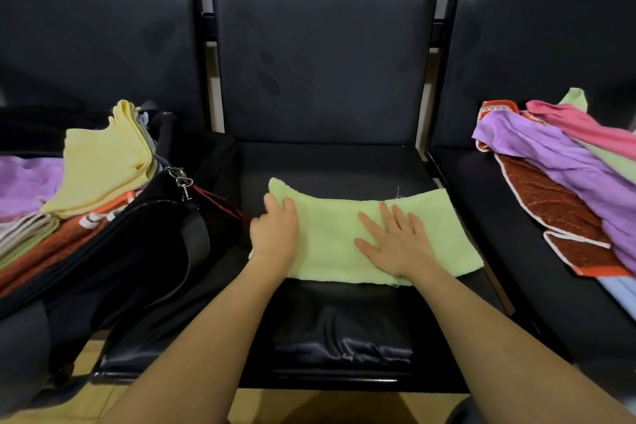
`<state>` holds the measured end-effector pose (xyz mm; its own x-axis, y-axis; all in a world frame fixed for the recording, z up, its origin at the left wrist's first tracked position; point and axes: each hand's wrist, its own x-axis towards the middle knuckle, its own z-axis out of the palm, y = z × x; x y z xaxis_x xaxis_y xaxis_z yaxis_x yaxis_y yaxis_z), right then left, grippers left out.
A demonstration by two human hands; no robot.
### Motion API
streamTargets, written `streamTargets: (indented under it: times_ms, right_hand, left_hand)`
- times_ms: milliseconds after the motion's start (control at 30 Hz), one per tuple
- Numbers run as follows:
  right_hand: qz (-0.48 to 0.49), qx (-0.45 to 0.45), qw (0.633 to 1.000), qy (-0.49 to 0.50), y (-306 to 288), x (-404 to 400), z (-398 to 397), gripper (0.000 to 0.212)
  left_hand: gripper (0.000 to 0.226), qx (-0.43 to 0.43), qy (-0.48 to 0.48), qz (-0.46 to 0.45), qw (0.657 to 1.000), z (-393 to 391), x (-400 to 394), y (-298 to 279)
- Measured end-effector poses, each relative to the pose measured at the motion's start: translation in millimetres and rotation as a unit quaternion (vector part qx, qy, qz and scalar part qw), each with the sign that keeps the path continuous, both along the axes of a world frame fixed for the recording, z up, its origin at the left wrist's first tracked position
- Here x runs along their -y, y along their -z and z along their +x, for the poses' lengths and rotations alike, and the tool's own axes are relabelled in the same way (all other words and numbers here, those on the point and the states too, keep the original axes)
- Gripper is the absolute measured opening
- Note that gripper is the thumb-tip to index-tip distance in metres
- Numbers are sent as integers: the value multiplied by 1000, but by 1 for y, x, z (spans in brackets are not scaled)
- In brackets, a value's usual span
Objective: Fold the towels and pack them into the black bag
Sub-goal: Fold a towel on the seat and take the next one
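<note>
Fuzzy cloth green towel (344, 234) on smooth, glossy leather-like seat (327, 162).

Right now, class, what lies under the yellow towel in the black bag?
The yellow towel rests on an orange-and-white towel in the black bag, with grey folded edges behind it. How many more lie beneath is covered.

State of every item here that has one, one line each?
light green towel: folded into a strip, flat on the middle seat
left hand: gripping the towel's left end
right hand: open, pressing flat on it
black bag: open, holding folded towels
yellow towel: folded, top of bag's stack
towel pile: unfolded, on right seat
</note>
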<state>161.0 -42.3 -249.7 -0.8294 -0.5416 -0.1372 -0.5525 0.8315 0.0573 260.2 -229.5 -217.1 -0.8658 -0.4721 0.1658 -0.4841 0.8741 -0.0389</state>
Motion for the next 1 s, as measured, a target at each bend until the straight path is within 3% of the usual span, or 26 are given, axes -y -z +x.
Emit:
streamTargets:
  times_ms: [133, 300, 400, 500, 567, 600, 667, 833, 933, 1000]
  right_hand:
    - [-3, 38, 999, 0, 6, 24, 10, 63]
    - [-57, 118, 991, 5, 12, 65, 30, 60]
    - [-153, 144, 978, 6, 11, 79, 33, 55]
    - [-326, 119, 937, 38, 1, 72, 28, 48]
    - [-319, 53, 945, 42, -9, 57, 23, 42]
    - [-294, 32, 954, 48, -14, 48, 19, 39]
    - [-274, 42, 957, 84, -25, 30, 13, 35]
    - [-294, 43, 946, 127, -33, -3, 7, 34]
    - [-373, 66, 911, 161, -32, -12, 4, 26]
    - [-406, 73, 892, 183, -31, -14, 3, 22]
  left_hand:
    - [33, -73, 23, -74, 994, 8, 5, -22]
    - [41, -88, 58, -156, 982, 18, 12, -45]
    - [38, -48, 96, -161, 981, 12, 6, -31]
    - [46, -110, 150, -131, 974, 5, 5, -28]
    - [47, -144, 151, -134, 969, -4, -4, -31]
    - [45, -134, 137, -117, 974, -5, -14, -37]
    - [36, -90, 121, 24, 988, -14, -29, -40]
    - [37, -94, 89, 163, 978, -38, -58, -45]
    - [35, -102, 147, 293, 939, -46, -83, -39]
    - [43, -60, 181, 389, 901, -46, -95, -30]
